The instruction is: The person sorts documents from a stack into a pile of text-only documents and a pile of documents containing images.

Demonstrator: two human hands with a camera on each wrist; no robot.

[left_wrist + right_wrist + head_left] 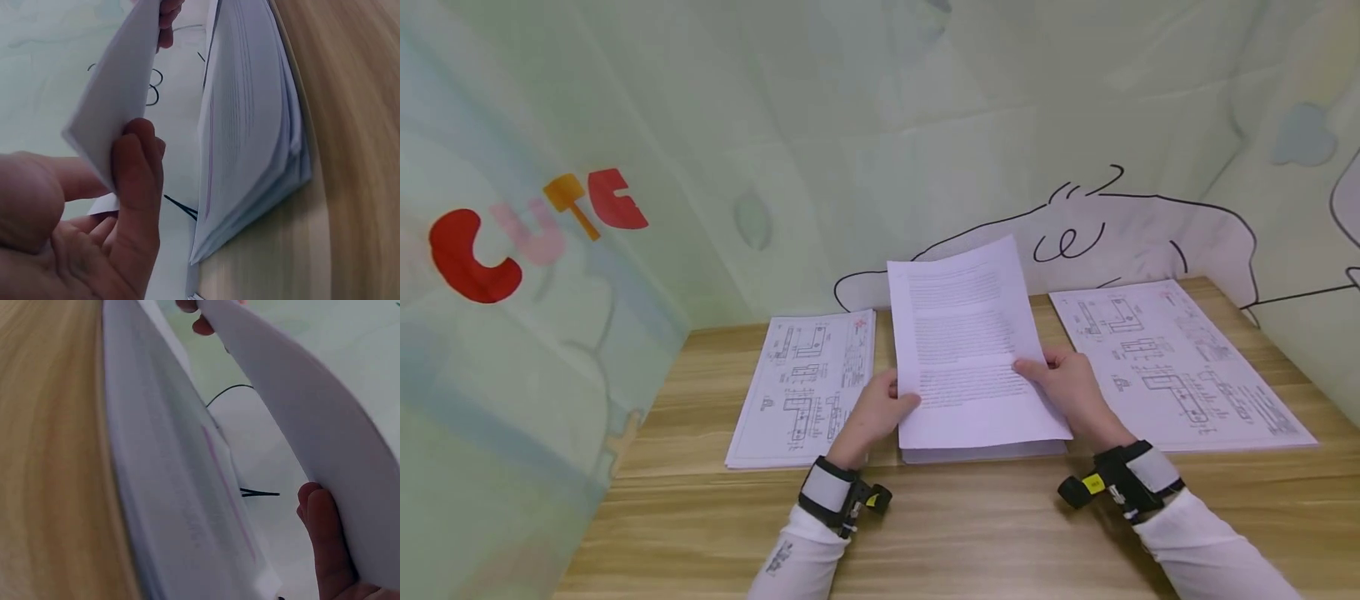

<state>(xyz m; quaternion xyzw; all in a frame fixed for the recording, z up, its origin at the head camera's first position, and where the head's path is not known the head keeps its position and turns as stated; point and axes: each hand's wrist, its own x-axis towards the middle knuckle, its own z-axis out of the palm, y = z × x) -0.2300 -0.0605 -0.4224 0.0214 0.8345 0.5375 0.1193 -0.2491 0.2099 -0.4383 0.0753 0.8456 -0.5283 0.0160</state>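
A white printed paper (966,333), covered in lines of text, is held up tilted above the table. Whether it is one sheet or a thin sheaf I cannot tell. My left hand (876,414) pinches its left edge, thumb on the front and fingers behind. On the opposite edge my right hand (1071,392) pinches it the same way. Beneath it lies a stack of papers (244,119), mostly hidden in the head view and apart from the raised paper. The right wrist view shows the raised paper (312,406) slightly bowed beside that stack.
Left of the stack lies a pile of technical drawings (808,392); another pile of drawings (1180,367) lies to the right. All rest on a wood-grain table (970,525). Behind stands a pale printed curtain (775,125) with cartoon lines and coloured letters.
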